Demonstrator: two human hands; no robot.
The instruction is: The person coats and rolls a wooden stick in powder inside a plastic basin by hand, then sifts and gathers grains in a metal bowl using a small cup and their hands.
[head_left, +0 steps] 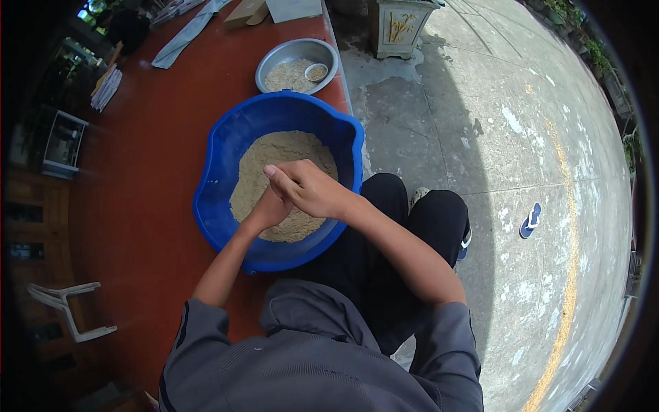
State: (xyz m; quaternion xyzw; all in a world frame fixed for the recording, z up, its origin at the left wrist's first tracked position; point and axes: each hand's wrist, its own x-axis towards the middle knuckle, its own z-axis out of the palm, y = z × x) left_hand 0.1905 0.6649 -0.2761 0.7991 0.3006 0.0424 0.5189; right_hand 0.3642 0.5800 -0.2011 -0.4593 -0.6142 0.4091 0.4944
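Both hands are pressed together above a blue plastic basin [278, 263] that holds a heap of fine tan meal [285, 147]. My right hand [312, 189] lies over my left hand with its fingers closed and its thumb on top. Underneath, my left hand [276, 209] is cupped against the right palm, its fingers mostly covered. Anything between the palms is hidden. Just beyond the basin is a steel bowl [298, 48] of pale flakes or grain, with a small round cup [316, 72] resting inside.
The basin stands on the red floor [151, 192], beside my bent knees. Grey concrete [522, 151] runs along the right, with a blue sandal [530, 220] on it. A planter [401, 27] stands ahead; cardboard [247, 12] lies ahead on the left. A white chair [72, 309] is at far left.
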